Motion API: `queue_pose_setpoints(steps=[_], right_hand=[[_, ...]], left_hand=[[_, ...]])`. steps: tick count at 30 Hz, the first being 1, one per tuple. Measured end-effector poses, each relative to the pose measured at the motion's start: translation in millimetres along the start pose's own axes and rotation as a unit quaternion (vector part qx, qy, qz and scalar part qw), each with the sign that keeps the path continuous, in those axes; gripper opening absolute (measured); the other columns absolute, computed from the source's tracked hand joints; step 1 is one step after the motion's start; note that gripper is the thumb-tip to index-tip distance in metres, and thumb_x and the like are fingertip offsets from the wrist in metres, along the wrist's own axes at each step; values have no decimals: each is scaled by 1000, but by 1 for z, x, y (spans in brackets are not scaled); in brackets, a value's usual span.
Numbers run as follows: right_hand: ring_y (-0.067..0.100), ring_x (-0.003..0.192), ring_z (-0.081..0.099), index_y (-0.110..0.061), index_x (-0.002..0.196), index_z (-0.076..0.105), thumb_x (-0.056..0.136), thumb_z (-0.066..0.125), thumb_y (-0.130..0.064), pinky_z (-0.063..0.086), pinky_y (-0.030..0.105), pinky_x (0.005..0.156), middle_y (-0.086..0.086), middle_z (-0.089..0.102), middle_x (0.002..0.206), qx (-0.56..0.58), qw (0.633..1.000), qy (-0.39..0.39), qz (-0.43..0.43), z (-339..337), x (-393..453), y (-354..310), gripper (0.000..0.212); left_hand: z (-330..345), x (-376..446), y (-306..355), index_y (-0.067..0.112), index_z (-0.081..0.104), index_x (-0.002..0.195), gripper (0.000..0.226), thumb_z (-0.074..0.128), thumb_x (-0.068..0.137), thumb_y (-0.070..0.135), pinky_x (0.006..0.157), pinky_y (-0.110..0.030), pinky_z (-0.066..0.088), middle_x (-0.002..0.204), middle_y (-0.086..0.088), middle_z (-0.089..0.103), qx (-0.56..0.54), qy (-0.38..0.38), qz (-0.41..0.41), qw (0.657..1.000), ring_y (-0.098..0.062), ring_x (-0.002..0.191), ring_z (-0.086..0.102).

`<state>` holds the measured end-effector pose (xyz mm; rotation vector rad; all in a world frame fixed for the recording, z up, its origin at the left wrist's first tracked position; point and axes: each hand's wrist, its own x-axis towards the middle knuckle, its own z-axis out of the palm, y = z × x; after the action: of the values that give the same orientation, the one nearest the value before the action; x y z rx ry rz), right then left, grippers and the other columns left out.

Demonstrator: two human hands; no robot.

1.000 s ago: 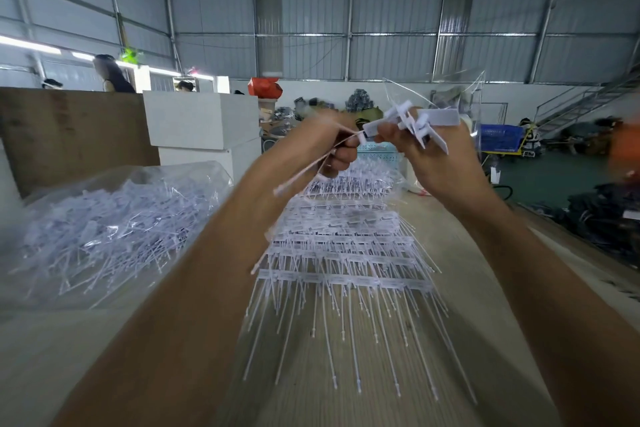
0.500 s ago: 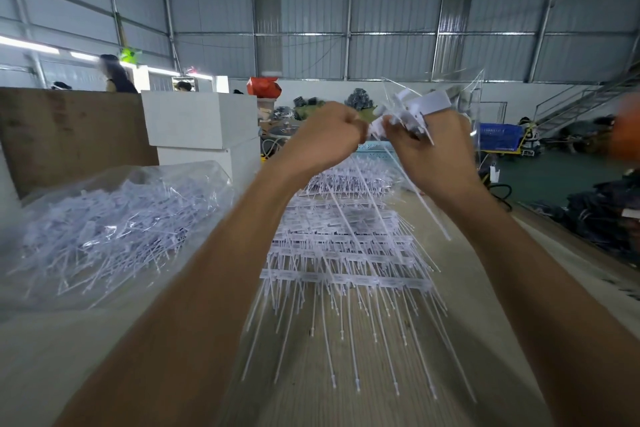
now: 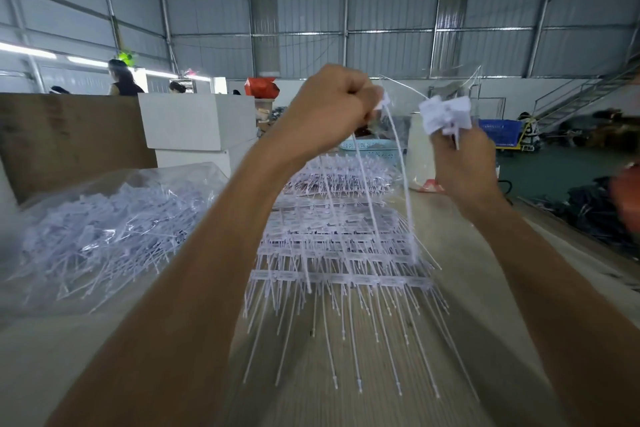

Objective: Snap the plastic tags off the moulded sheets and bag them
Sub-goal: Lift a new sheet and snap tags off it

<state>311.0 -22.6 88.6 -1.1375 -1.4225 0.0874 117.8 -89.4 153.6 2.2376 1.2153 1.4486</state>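
My left hand [image 3: 329, 111] is raised and closed in a fist around a bunch of white tags [image 3: 394, 163], whose long thin tails hang down in front of me. To its right, my right hand [image 3: 460, 163] grips the white flat heads of a moulded piece [image 3: 446, 114] at its fingertips. The two hands are a short gap apart. Below them a stack of white moulded sheets [image 3: 339, 246] lies on the wooden table [image 3: 485, 288], tails pointing toward me. A clear plastic bag of loose tags [image 3: 104, 232] sits at the left.
White boxes [image 3: 197, 121] and a brown board [image 3: 69, 139] stand behind the bag. A light blue basket [image 3: 370, 147] and a clear bag [image 3: 420, 156] sit at the table's far end. People stand far left. The table edge drops off at the right toward dark goods on the floor.
My hands, pressed together half a second ago, have pulled apart. The left hand now holds a bunch of long tags separate from the heads in the right hand.
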Motion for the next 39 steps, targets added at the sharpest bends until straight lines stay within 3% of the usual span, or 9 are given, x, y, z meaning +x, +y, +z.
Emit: queue_pose_setpoints(steps=[3, 7, 11, 14, 20, 25, 32, 36, 39], right_hand=[[2, 50, 48, -16, 97, 59, 108, 44, -32, 43, 27, 51, -9, 53, 70, 157, 982, -41, 94, -8, 2, 6, 24], [6, 42, 32, -18, 80, 58, 103, 51, -47, 24, 18, 40, -6, 47, 57, 263, 957, -81, 86, -1, -4, -15, 37], [8, 47, 28, -13, 80, 64, 99, 64, -32, 22, 23, 45, -6, 38, 56, 282, 951, -118, 42, 5, -9, -28, 27], [-3, 46, 47, -24, 85, 70, 92, 72, -16, 34, 12, 43, -18, 57, 55, 299, 947, -120, 0, 8, -12, -33, 11], [-10, 52, 54, -14, 107, 75, 97, 63, -9, 36, 4, 47, -25, 60, 57, 271, 955, -117, -22, 6, -11, -32, 16], [-1, 46, 37, -3, 108, 69, 103, 53, -41, 28, 16, 44, -16, 44, 54, 275, 952, -136, -1, 3, -11, -31, 41], [-11, 87, 62, -32, 100, 64, 95, 69, -28, 50, 12, 75, -18, 68, 93, 117, 967, -183, -134, -4, -7, -29, 8], [-11, 64, 60, -28, 93, 63, 95, 69, -22, 42, 7, 53, -24, 66, 72, 180, 956, -215, -83, -7, -10, -34, 9], [1, 48, 42, -15, 94, 63, 96, 67, -21, 29, 17, 42, -6, 59, 67, 259, 937, -233, -7, -13, -9, -41, 7]], left_hand=[[1, -1, 2, -5, 66, 91, 31, 55, 102, 21, 50, -14, 39, 62, 4, 61, -25, 13, 29, 999, -2, 49, 50], [15, -3, -12, 14, 69, 90, 21, 54, 103, 20, 62, -25, 47, 73, -3, 68, 2, -27, 11, 1000, -12, 63, 58], [14, -3, -25, 13, 67, 91, 20, 52, 104, 18, 57, -15, 43, 74, 3, 65, 23, -45, -16, 999, -1, 57, 55], [14, -3, -29, 8, 68, 100, 14, 54, 100, 12, 66, -30, 46, 90, -11, 69, 62, -81, -26, 994, -17, 70, 57], [18, -3, -27, 18, 70, 105, 20, 53, 101, 10, 60, -32, 46, 98, -4, 69, 75, -83, -7, 994, -31, 86, 66], [18, -1, -28, 20, 72, 108, 24, 54, 99, 6, 60, -33, 46, 97, -11, 71, 59, -64, -6, 996, -35, 86, 67], [18, -2, -29, 13, 60, 103, 24, 62, 91, -8, 80, -50, 57, 98, -16, 68, -19, -4, -18, 1000, -25, 80, 70], [16, 1, -34, 17, 69, 97, 11, 75, 89, 18, 84, -44, 58, 109, 2, 64, 50, 62, 16, 997, -15, 91, 68], [14, 1, -39, 19, 73, 94, 16, 65, 96, 33, 93, -39, 50, 102, 6, 67, 88, 42, 16, 995, -12, 99, 62]])
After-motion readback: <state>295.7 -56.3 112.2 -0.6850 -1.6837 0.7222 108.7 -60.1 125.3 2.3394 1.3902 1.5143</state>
